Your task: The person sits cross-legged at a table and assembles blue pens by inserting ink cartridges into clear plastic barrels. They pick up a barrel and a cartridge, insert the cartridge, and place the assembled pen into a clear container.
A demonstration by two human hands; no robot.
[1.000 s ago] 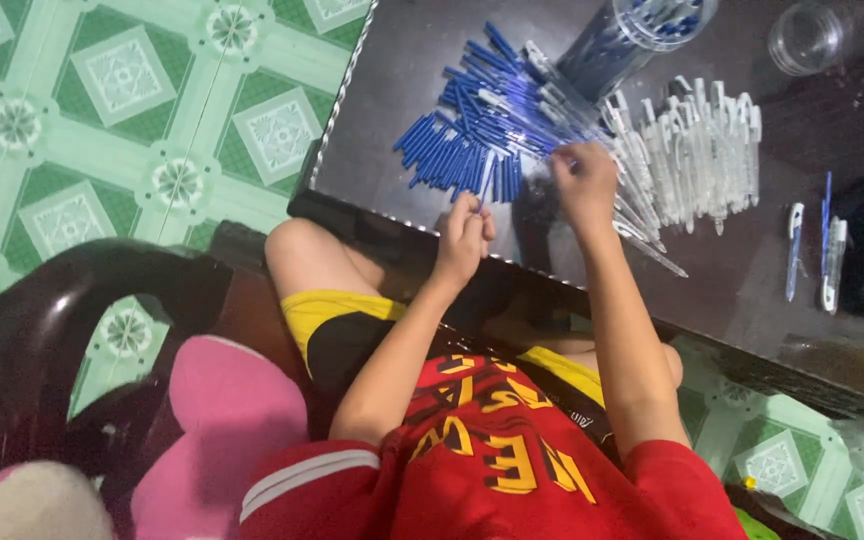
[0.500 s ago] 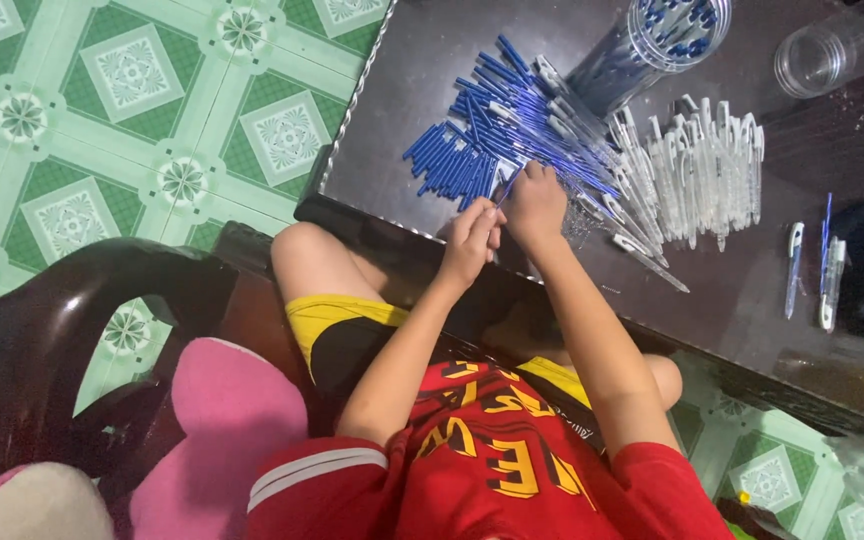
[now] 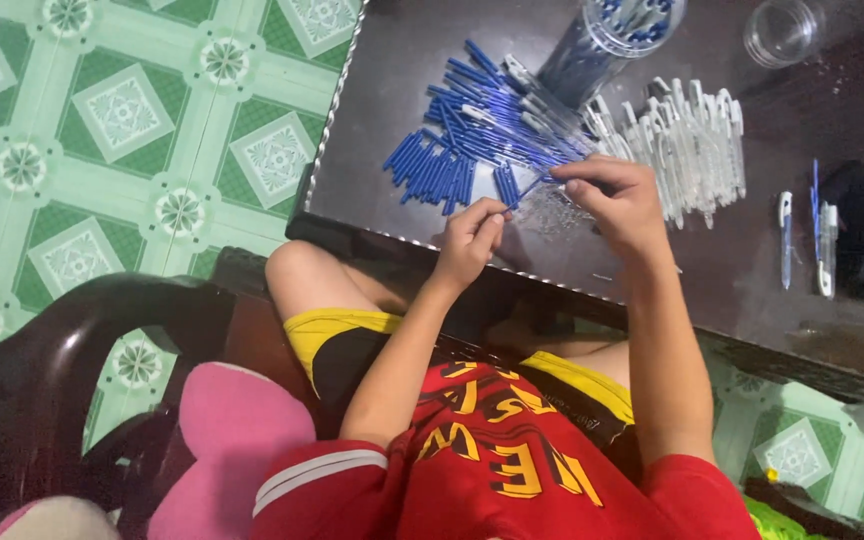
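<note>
Fingers of the left hand (image 3: 472, 232) are pinched together on the near end of a thin blue pen part (image 3: 522, 190), and the fingers of the right hand (image 3: 620, 200) are closed on its far end, so the piece spans the small gap between the two hands above the dark surface (image 3: 392, 90). Half a second ago the hands were pressed close together at the surface edge; now they sit a little apart, and the right hand has come away from the pile toward the body compared with a second ago, when it reached into the parts.

In the head view, a heap of blue pen parts (image 3: 452, 150) lies just beyond the hands, with a row of clear pen barrels (image 3: 687, 140) to its right. A clear jar holding blue pieces (image 3: 607, 40) stands behind the heap, and an empty clear cup (image 3: 782, 30) sits further right. A few finished pens (image 3: 822, 235) lie well apart at the right. Green patterned floor tiles (image 3: 122, 110) fill the left side.
</note>
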